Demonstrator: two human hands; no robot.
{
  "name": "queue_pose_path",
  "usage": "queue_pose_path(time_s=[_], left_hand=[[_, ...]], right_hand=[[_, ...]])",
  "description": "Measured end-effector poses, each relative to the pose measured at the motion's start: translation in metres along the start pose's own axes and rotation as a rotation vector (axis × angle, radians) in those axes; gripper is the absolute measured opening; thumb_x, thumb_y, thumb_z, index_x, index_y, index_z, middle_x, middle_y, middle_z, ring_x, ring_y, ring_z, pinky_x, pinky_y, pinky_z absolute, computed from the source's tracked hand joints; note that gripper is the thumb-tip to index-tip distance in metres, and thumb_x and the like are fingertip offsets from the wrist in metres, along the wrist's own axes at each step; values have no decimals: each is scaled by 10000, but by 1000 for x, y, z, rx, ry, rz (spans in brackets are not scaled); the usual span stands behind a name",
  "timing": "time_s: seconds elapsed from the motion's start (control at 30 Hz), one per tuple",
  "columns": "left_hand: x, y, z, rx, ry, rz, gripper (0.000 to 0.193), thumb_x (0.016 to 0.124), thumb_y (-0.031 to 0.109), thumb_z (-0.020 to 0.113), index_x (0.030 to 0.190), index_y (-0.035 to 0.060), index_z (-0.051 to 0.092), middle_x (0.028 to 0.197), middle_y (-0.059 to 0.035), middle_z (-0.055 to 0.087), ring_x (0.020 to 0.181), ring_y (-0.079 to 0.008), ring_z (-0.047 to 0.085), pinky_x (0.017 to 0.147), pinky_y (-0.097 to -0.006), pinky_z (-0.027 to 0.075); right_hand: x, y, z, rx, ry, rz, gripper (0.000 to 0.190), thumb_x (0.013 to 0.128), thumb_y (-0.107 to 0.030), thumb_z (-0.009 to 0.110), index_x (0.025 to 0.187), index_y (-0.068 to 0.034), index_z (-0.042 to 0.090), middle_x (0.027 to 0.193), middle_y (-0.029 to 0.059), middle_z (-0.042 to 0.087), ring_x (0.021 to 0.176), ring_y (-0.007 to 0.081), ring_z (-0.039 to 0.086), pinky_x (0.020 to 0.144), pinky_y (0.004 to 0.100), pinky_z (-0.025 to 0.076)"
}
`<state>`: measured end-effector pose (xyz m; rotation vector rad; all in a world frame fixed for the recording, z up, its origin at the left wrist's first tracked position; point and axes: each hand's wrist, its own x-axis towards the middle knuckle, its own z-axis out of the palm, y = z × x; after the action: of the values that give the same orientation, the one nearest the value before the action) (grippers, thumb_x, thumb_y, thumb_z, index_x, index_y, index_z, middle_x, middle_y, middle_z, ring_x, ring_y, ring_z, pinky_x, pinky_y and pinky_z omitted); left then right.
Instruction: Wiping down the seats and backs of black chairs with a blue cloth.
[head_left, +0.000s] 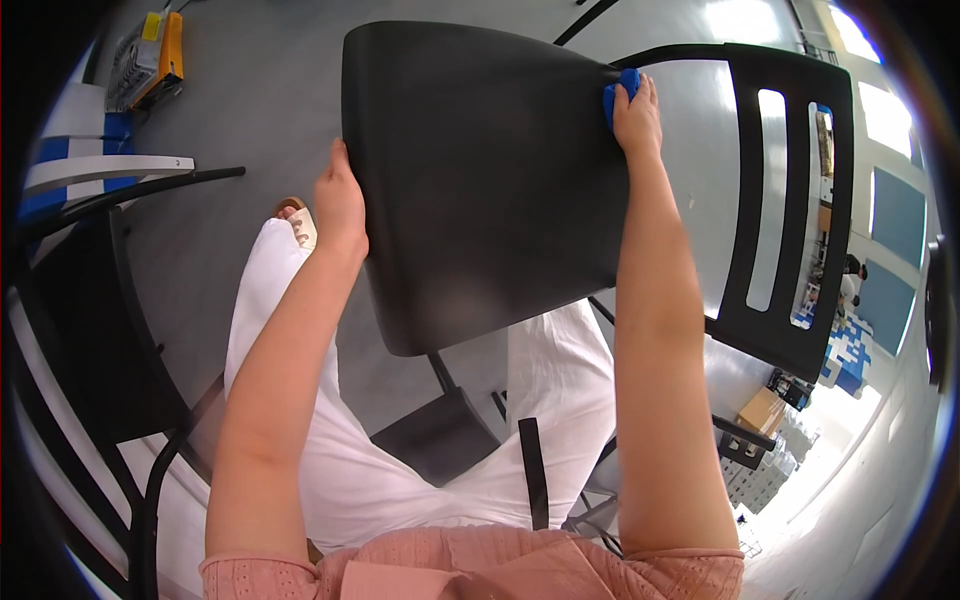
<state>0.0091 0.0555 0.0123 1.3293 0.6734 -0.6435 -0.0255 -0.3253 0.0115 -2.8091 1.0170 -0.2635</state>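
Observation:
A black chair's smooth seat (487, 180) fills the middle of the head view, tilted before me, with its slotted backrest (787, 210) to the right. My left hand (343, 199) grips the rounded left edge of the seat, its fingers partly hidden beneath. At the seat's far right corner, near the backrest frame, my right hand (639, 116) holds a blue cloth (619, 97) against the surface. Part of the cloth is hidden by the fingers.
Another black chair (112, 322) stands at the left. A dark seat (439, 435) shows below, between my legs. An orange and grey package (154, 67) lies on the floor at upper left. A cardboard box (761, 411) is at lower right; a person (851, 285) is far off right.

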Motion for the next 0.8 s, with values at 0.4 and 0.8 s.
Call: queue_pose_path(time_s=[0.4, 0.8], left_hand=[[-4, 2, 0, -32, 4, -2, 584, 1021, 477, 397, 1218, -34, 598, 1160, -92, 632, 1074, -192, 587, 930, -306, 460], [7, -8, -2, -42, -21, -2, 618, 1024, 495, 385, 1221, -51, 597, 1162, -99, 636, 1062, -193, 594, 917, -307, 465]], right_hand=[[-41, -23, -10, 267, 10, -127, 766, 803, -386, 674, 1440, -60, 400, 1556, 134, 309, 1384, 325, 383, 1104, 401, 364], [-14, -35, 6, 19, 98, -5, 763, 876, -561, 562, 1400, -16, 461, 1506, 179, 394, 1411, 324, 338, 1145, 419, 285]])
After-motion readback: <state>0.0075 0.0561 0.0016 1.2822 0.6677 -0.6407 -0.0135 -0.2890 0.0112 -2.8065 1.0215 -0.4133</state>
